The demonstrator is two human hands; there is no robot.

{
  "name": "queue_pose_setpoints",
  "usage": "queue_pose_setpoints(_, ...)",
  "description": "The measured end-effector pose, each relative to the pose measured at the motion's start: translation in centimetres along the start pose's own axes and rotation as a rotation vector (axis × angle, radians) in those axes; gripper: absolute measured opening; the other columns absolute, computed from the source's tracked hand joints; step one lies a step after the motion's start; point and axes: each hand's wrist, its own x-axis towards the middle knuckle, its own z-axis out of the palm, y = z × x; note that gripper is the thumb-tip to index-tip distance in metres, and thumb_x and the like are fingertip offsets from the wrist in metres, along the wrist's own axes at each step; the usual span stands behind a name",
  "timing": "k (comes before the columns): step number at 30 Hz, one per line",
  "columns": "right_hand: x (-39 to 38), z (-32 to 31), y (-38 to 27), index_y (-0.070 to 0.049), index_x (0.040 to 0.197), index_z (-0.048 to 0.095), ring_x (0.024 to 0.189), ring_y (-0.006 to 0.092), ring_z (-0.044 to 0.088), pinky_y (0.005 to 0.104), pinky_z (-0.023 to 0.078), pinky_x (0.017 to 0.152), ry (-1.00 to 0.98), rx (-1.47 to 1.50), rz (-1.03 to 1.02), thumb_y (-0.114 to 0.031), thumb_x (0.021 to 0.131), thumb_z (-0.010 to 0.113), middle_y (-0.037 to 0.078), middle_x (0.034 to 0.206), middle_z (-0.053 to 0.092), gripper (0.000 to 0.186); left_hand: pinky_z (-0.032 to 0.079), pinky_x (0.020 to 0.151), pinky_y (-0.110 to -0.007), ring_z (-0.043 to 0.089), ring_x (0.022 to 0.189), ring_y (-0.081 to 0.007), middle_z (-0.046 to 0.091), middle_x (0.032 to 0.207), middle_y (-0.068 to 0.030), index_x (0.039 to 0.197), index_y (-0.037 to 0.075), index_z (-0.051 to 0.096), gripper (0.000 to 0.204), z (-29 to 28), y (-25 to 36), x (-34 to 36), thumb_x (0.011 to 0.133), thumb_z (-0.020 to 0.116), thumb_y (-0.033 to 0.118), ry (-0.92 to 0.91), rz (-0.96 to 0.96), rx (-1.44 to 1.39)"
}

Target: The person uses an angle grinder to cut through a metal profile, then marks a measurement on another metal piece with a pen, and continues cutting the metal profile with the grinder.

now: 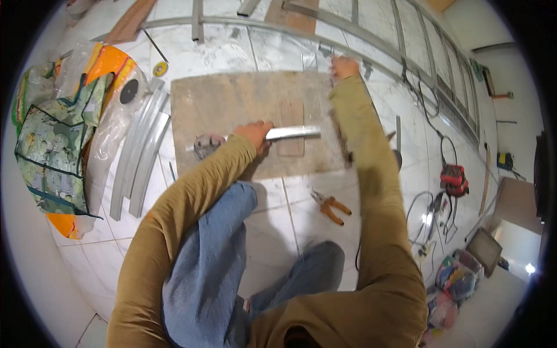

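Note:
My left hand (255,134) grips a short silver metal profile (293,131) lying across a worn board (209,98) on the floor, over a small rectangular wooden piece (291,148). An unclear grey, rounded item (206,146) lies left of that hand. My right hand (345,68) is stretched beyond the board's far right corner, fingers curled by small grey pieces near the metal frame; what they hold is unclear. Orange-handled pliers (333,211) lie below the board.
Long metal profiles (136,162), a patterned bag (49,151) and a yellow disc (160,69) are left. A ladder-like metal frame (354,29) spans the far side and right. Right are a red power tool (454,181), cables and bagged items (455,269).

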Motion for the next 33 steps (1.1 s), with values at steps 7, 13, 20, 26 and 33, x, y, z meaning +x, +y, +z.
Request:
queue_pose_setpoints(7,-25.8,-17.9,6.1,-0.001,0.092,0.069,0.067,0.0108,0.059,0.0275,0.046,0.061,-0.063,0.042,0.13,-0.023,0.096,0.063,0.006,0.077,0.067,0.023,0.053,0.089,-0.046,0.067,0.103,-0.0393,0.071,0.107,-0.0185,0.122,0.014,0.062,0.043,-1.1,-2.3,0.6,0.081,0.071,0.023,-0.161,-0.027,-0.164)
queue_pose_setpoints(13,-36.1,-15.9,24.9,0.004,0.119,0.058,0.098,0.0358,0.066,0.0454,0.053,0.087,0.153,-0.516,0.334,-0.044,0.07,0.086,0.025,0.11,0.066,0.074,0.053,0.09,-0.044,0.068,0.105,-0.0372,0.072,0.11,-0.0176,0.118,0.015,0.068,0.041,0.4,-4.9,1.6,0.078,0.07,0.02,-0.173,0.026,-0.249)
queue_pose_setpoints(20,-36.4,-13.1,25.6,0.006,0.115,0.057,0.099,0.0394,0.068,0.0451,0.054,0.088,0.348,-0.451,0.486,-0.042,0.065,0.088,0.027,0.109,0.068,0.076,0.053,0.09,-0.045,0.069,0.103,-0.0368,0.073,0.11,-0.0164,0.127,0.018,0.066,0.048,0.0,-2.0,1.4,0.079,0.067,0.022,-0.194,-0.024,-0.217)
queue_pose_setpoints(26,-38.2,-18.2,20.9,0.003,0.097,0.068,0.082,0.0295,0.071,0.0405,0.056,0.076,0.204,-0.157,0.451,-0.032,0.067,0.083,0.018,0.092,0.072,0.049,0.05,0.097,-0.048,0.06,0.118,-0.0422,0.064,0.121,-0.0226,0.141,0.016,0.054,0.066,-1.7,-1.5,-2.8,0.081,0.076,0.033,-0.03,-0.108,0.012)
queue_pose_setpoints(33,-49.8,-26.3,4.7,0.007,0.108,0.059,0.072,0.0247,0.068,0.0395,0.06,0.064,-0.1,0.954,0.302,-0.012,0.083,0.071,0.016,0.091,0.068,0.034,0.052,0.094,-0.046,0.067,0.106,-0.0385,0.07,0.112,-0.0213,0.124,0.006,0.067,0.047,-17.7,6.0,-10.5,0.084,0.074,0.029,-0.249,0.0,0.132)
